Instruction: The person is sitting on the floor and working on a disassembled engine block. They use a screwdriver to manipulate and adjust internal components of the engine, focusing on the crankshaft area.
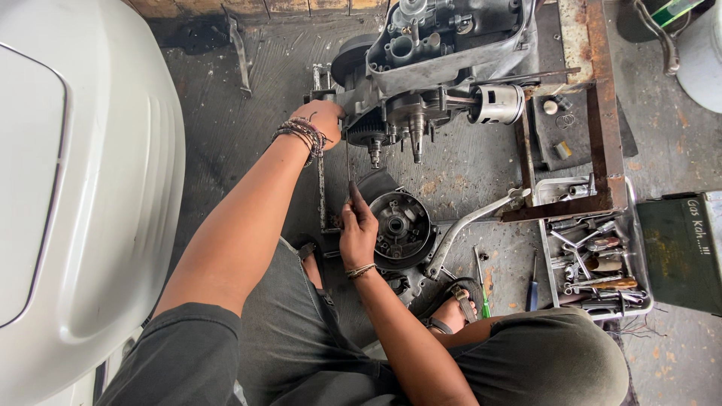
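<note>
Dark grey trousers cover the knees (pixel 541 353) closest to the camera, the person squatting on a grimy concrete floor (pixel 248 98). The right hand (pixel 358 229) pinches a thin dark rod (pixel 347 169) that stands upright, just beside a round black metal cover (pixel 402 225) lying flat. The left hand (pixel 322 119), wrist wrapped in beaded bands, is closed against the left end of a greasy cast-metal engine (pixel 421 68). A shiny ribbed piston (pixel 496 104) juts out on the engine's right. A metal tray (pixel 543 248) of tools lies well apart, to the right.
</note>
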